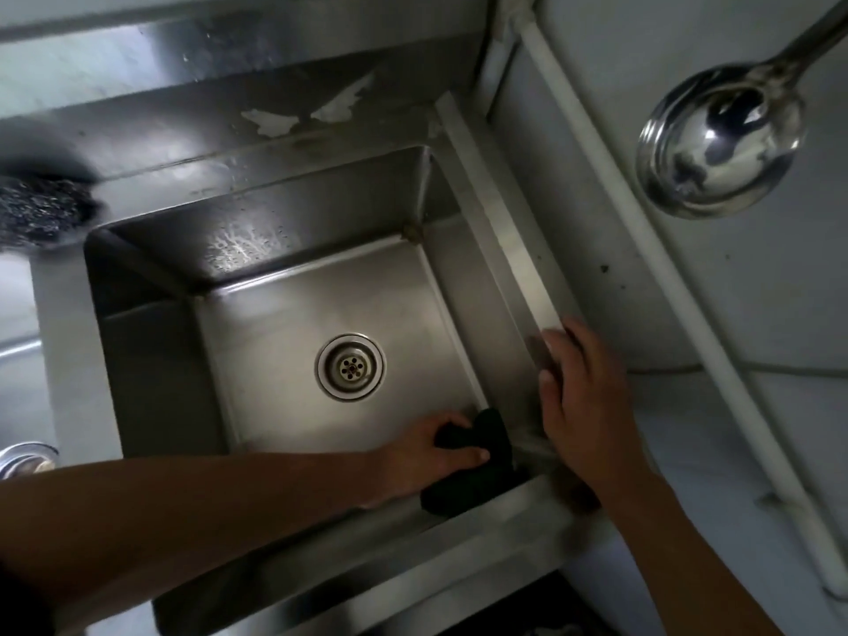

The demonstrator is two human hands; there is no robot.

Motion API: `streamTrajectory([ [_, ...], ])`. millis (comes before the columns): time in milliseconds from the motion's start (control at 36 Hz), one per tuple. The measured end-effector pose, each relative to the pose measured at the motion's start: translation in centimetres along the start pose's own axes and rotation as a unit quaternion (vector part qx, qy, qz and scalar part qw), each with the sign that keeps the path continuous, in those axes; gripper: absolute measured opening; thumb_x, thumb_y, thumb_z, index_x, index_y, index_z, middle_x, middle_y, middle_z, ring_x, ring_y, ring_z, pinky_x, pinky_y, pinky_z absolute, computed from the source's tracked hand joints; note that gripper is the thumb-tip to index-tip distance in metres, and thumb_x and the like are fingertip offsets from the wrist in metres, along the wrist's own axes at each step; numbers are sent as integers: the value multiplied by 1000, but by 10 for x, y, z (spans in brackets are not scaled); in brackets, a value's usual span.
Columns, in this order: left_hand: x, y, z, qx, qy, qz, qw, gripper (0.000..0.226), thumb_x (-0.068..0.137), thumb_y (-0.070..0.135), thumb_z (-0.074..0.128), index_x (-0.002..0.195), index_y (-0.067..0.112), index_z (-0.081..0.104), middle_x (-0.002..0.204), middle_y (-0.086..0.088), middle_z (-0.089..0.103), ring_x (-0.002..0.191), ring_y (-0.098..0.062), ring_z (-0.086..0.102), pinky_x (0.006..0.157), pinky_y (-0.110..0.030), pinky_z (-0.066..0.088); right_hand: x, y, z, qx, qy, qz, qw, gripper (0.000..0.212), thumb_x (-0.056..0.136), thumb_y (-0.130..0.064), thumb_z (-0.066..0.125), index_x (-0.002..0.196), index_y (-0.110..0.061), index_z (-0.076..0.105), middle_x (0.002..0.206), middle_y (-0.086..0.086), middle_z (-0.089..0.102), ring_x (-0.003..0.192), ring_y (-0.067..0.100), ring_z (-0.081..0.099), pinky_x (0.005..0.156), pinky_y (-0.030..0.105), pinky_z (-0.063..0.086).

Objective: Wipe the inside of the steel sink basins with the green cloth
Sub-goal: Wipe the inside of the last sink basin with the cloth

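Note:
A square steel sink basin (284, 314) fills the middle, with a round drain (350, 366) in its floor. My left hand (431, 456) reaches down into the near right corner and grips a dark green cloth (486, 452), pressed against the floor and right wall. My right hand (583, 406) rests flat on the sink's right rim (495, 213), fingers together, holding nothing. Part of the cloth is hidden under my left hand.
A steel wool scrubber (41, 208) lies on the back left ledge. A steel ladle (720, 144) hangs at the upper right over a white pipe (642, 250) and the tiled wall. Another drain (27, 456) shows at the far left edge.

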State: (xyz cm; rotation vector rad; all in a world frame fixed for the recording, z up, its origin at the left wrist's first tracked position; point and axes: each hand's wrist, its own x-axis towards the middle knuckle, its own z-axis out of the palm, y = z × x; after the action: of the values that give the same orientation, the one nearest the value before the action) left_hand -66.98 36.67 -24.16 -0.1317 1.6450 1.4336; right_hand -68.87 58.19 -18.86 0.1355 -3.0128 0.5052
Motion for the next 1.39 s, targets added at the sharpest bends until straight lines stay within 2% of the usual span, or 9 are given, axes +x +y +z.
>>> streamTrajectory([
  [278,45,18,19,-71,91,-5,993,28,90,21,79,107,28,57,106,-9,69,97,-25,68,90,-44,60,9,14,-5,3,-46,34,998,51,101,-19,47,150,-16,34,162,4,22,142,22,35,107,33,39],
  [472,75,30,44,-104,55,-57,991,28,101,10,61,126,18,53,105,0,65,92,-14,65,76,-17,57,11,23,-4,-18,-54,28,998,49,103,-27,41,150,-17,32,163,-3,19,140,20,39,102,29,38],
  [611,89,31,48,-64,32,-73,995,55,96,19,65,148,16,46,130,-5,65,106,-17,65,86,-22,55,13,21,-3,-11,-53,41,998,49,103,-29,40,150,-19,32,163,-5,18,140,18,38,100,29,43],
  [750,79,26,52,32,-4,-65,997,123,62,46,75,165,23,12,164,-9,30,147,-27,37,119,-34,39,13,21,-4,-16,-60,44,997,50,103,-32,38,152,-21,31,164,-8,16,139,16,40,98,22,37],
  [889,69,15,39,82,-26,26,996,83,89,12,80,151,4,26,136,4,44,127,-7,42,90,2,32,13,22,-3,-14,-60,42,997,50,103,-33,37,151,-23,30,164,-10,15,137,17,44,97,29,46],
  [1000,62,2,42,68,-50,85,993,72,88,15,81,138,16,29,124,10,49,111,19,50,94,-1,38,13,24,-1,-23,-62,35,997,50,104,-35,33,152,-22,28,164,-8,15,133,19,49,93,27,47],
  [1139,78,18,53,112,-2,17,994,86,92,30,71,154,5,17,156,-18,28,141,-27,41,98,-13,29,14,22,-2,-32,-63,37,997,51,103,-36,32,152,-22,28,164,-7,15,133,20,49,94,35,53],
  [1306,81,16,66,104,21,0,994,73,100,19,62,154,4,15,155,-20,25,141,-32,39,101,-20,32,14,21,-2,-35,-72,46,996,50,105,-36,33,152,-24,26,164,-9,12,136,20,46,97,38,52],
  [1389,64,19,67,121,0,43,992,87,82,43,62,149,2,24,145,-16,32,132,-29,45,100,-18,32,14,22,-2,-43,-71,42,996,51,103,-38,31,152,-23,27,164,-7,13,134,20,48,94,38,53],
])
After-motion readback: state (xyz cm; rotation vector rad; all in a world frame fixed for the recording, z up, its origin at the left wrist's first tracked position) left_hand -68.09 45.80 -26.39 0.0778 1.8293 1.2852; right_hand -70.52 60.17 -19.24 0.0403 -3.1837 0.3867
